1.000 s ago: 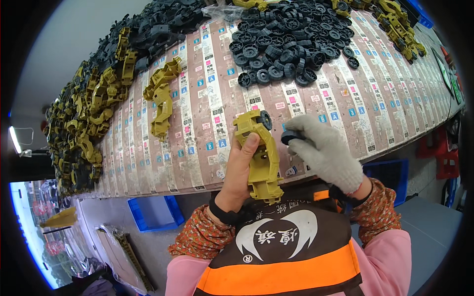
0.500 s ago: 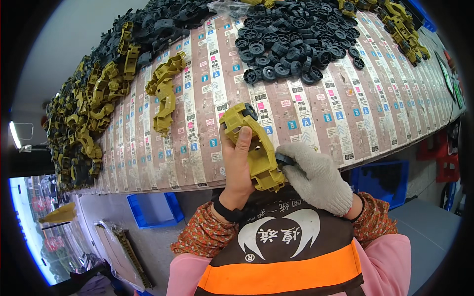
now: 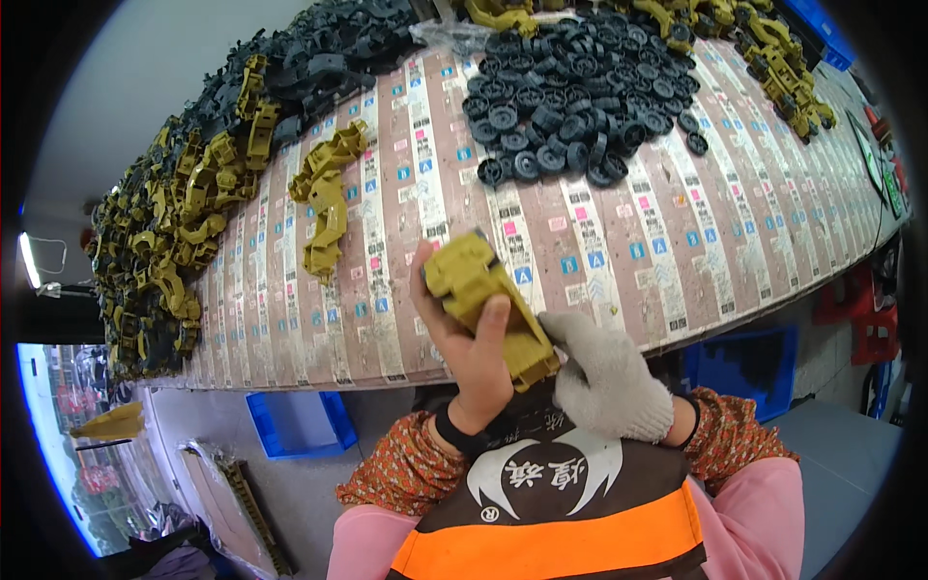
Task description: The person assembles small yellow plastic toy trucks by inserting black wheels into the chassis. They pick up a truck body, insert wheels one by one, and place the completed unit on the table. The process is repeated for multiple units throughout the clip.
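Observation:
Tilted over the table's near edge is a yellow plastic toy truck body (image 3: 474, 271). My bare left hand (image 3: 469, 353) is closed around its left side, thumb across the top. A dark wheel (image 3: 495, 263) shows in part at the body's upper right edge. My right hand (image 3: 614, 377), in a pale knitted glove, is closed against the body's lower right side; its fingertips are partly hidden, and no wheel shows there.
A heap of black toy wheels (image 3: 570, 106) lies beyond my hands. Yellow truck bodies (image 3: 198, 184) and black plastic parts (image 3: 319, 53) pile up at the left; two loose yellow bodies (image 3: 327, 213) lie nearer. More yellow trucks (image 3: 788, 82) sit far right. Blue bins (image 3: 302, 425) stand below the table.
The truck body has rolled in my left hand and moved slightly down. The black wheel seen at my gloved right fingers is now out of sight. My right hand has moved a little lower.

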`<state>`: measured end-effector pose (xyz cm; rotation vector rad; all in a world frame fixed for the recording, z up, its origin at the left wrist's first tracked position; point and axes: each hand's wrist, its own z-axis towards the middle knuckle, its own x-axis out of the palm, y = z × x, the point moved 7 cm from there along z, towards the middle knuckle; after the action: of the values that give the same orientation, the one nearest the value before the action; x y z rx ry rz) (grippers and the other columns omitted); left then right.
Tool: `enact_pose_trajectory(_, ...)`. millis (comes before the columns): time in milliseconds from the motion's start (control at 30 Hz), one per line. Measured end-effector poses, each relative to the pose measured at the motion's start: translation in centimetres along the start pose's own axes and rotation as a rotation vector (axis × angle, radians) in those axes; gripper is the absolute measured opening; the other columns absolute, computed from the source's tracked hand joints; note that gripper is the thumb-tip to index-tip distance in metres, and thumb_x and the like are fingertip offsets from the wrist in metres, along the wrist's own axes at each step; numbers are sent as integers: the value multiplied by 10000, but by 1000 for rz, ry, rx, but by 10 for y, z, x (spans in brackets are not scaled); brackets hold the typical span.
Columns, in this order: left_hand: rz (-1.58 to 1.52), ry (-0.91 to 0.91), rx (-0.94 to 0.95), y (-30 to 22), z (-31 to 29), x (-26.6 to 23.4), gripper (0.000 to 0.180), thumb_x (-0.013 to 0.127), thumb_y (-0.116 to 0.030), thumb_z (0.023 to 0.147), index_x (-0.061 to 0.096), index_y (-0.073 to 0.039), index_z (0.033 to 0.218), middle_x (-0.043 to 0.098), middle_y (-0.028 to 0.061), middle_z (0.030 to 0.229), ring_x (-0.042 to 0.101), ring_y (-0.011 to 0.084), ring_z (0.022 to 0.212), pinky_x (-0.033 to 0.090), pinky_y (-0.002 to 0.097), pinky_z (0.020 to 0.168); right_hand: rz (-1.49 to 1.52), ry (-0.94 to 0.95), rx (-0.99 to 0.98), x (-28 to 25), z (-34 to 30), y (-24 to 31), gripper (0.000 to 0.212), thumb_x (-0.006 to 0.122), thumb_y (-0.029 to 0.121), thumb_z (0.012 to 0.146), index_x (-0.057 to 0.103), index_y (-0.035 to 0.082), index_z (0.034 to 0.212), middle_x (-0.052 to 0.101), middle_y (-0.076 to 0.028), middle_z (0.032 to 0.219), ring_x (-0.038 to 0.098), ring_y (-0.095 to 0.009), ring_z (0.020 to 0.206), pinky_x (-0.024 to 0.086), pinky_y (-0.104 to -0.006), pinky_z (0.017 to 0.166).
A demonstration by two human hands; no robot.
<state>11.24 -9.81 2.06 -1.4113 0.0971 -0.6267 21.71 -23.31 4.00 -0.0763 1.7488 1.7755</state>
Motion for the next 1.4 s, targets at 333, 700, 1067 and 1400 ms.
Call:
enact_pose_trajectory(333, 64, -15, 82, -26, 9, 0, 925, 783, -168, 968, 161, -75, 1645, 462, 112, 1461, 512, 223, 1305, 435, 402, 1129, -139, 223, 107, -2, 37, 32, 679, 757, 281, 845, 509, 59, 1437, 726, -264, 1036, 734, -461, 873, 579, -547, 732)
enact_pose_trajectory(700, -28, 13, -257, -10, 66, -48, 646, 566, -102, 1071, 283, -167, 1649, 542, 96, 1420, 576, 199, 1261, 521, 361, 1032, 417, -18, 315, -99, 174, -7, 398, 702, 227, 944, 593, -27, 1230, 704, -93, 934, 639, -113, 629, 509, -258, 506)
enact_pose_trajectory(1067, 103, -229, -322, -15, 69, -157, 316, 575, -102, 1054, 579, -128, 1369, 620, 5, 1198, 592, 103, 1082, 484, 270, 867, 460, -558, 129, -273, 374, -61, 608, 639, 339, 1068, 489, -78, 1484, 518, -229, 1480, 591, -332, 1322, 586, -413, 994)
enact_pose_trajectory(1400, 1045, -99, 304, -46, 217, -225, 356, 675, -173, 1006, 634, -69, 1345, 669, 140, 1323, 621, 343, 1217, 477, 429, 1055, -23, -171, 62, -156, 259, -36, 359, 655, 161, 997, 638, -8, 1312, 631, -6, 1013, 583, -77, 824, 510, -254, 709)
